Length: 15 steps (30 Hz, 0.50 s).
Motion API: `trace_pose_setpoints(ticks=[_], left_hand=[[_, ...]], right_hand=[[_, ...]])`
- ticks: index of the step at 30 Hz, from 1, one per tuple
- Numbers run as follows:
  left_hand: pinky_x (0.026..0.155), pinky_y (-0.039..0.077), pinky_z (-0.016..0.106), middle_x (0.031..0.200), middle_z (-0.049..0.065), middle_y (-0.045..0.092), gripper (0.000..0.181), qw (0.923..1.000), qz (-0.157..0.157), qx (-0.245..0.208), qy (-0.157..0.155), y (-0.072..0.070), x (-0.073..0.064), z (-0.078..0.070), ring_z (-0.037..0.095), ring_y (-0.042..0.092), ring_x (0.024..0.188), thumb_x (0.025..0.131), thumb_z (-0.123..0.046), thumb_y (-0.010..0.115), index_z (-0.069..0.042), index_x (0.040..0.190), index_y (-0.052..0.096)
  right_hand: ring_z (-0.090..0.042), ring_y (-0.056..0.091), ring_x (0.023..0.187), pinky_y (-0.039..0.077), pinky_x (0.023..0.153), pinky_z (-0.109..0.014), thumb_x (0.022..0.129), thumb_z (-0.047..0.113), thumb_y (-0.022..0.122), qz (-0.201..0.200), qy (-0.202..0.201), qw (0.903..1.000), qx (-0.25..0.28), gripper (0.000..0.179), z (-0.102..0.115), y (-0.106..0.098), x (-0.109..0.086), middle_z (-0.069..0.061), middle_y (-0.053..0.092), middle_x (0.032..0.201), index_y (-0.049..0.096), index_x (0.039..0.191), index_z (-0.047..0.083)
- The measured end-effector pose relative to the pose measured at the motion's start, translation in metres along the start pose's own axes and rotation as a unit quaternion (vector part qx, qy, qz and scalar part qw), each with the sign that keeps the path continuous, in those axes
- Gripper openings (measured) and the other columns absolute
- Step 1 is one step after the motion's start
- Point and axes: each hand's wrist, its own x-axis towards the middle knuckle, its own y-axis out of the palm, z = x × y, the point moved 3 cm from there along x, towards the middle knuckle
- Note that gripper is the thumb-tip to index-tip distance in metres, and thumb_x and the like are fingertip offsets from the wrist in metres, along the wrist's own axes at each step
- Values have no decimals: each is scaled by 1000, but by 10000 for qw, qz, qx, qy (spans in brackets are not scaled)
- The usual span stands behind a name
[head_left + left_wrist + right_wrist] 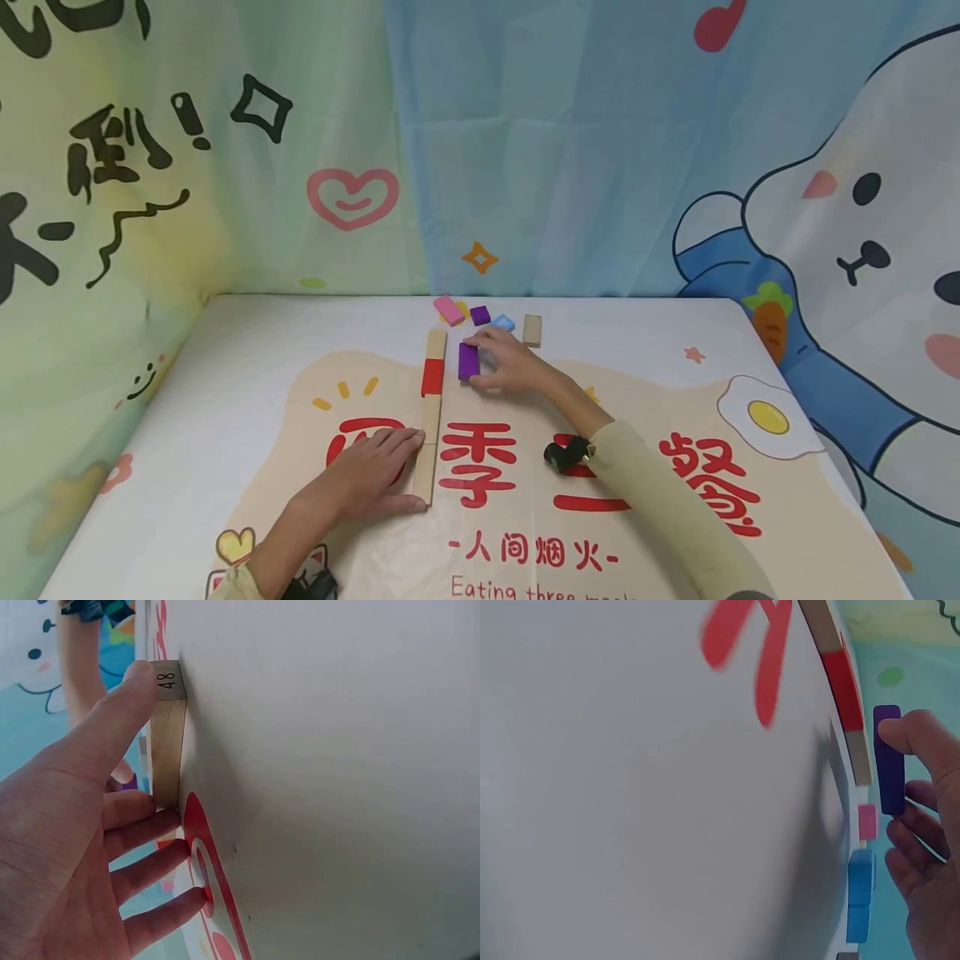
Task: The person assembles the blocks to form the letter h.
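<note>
A straight row of wooden blocks, with one red block (432, 377) among the plain ones, runs away from me on the printed tabletop. My left hand (372, 468) is at the near end, its thumb and forefinger holding the nearest plain wooden block (425, 479) by its ends. In the left wrist view, the thumb lies on the end face (169, 681) marked 48, and the other fingers extend beyond. Just right of the row's far part, my right hand (512, 363) pinches a purple block (468, 362) between thumb and fingers. The right wrist view shows this purple block (889, 780) above the table.
Near the back edge lie loose blocks: a pink block (449, 311), a small purple block (480, 316), a blue block (503, 322) and a plain wooden block (532, 331). Something yellow (462, 310) shows behind the pink one. A printed curtain (540, 167) hangs behind the table.
</note>
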Motion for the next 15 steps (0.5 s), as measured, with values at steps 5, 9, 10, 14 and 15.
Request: trace_pose_setpoints(ticks=[5, 9, 10, 14, 15], left_hand=[[104, 48, 43, 146, 4, 48, 91, 10000, 6, 8, 17, -1, 0, -1, 23, 47, 131, 79, -69, 61, -12, 146, 41], [103, 48, 43, 145, 4, 49, 90, 10000, -55, 61, 22, -2, 0, -1, 24, 48, 130, 79, -69, 62, -11, 146, 42], [103, 49, 42, 145, 4, 49, 90, 9999, -75, 69, 33, -2, 0, -1, 24, 48, 130, 79, -69, 62, -11, 146, 42], [103, 48, 43, 144, 5, 49, 89, 9999, -102, 82, 74, -2, 0, -2, 24, 49, 129, 80, -67, 63, -10, 145, 43], [103, 48, 43, 144, 5, 49, 89, 9999, -100, 71, 71, -2, 0, -1, 25, 49, 129, 80, -67, 63, -10, 145, 43]], right_hand=[[-29, 45, 129, 43, 108, -45, 83, 30, 74, -23, -84, 9999, 103, 63, 5, 7, -9, -13, 49, 135, 52, 138, 6], [-26, 47, 125, 45, 105, -43, 84, 31, 74, -58, -139, 9998, 123, 63, 9, 9, -12, -12, 50, 133, 52, 138, 6], [-26, 47, 124, 45, 105, -43, 84, 30, 74, -72, -155, 9998, 137, 63, 10, 9, -13, -12, 51, 133, 52, 137, 6], [-26, 47, 125, 45, 105, -44, 84, 29, 74, -43, -120, 9997, 216, 63, 12, 9, -16, -12, 51, 132, 51, 138, 5], [-26, 47, 125, 45, 106, -44, 84, 30, 74, -15, -89, 9997, 233, 64, 12, 10, -17, -12, 50, 132, 51, 138, 6]])
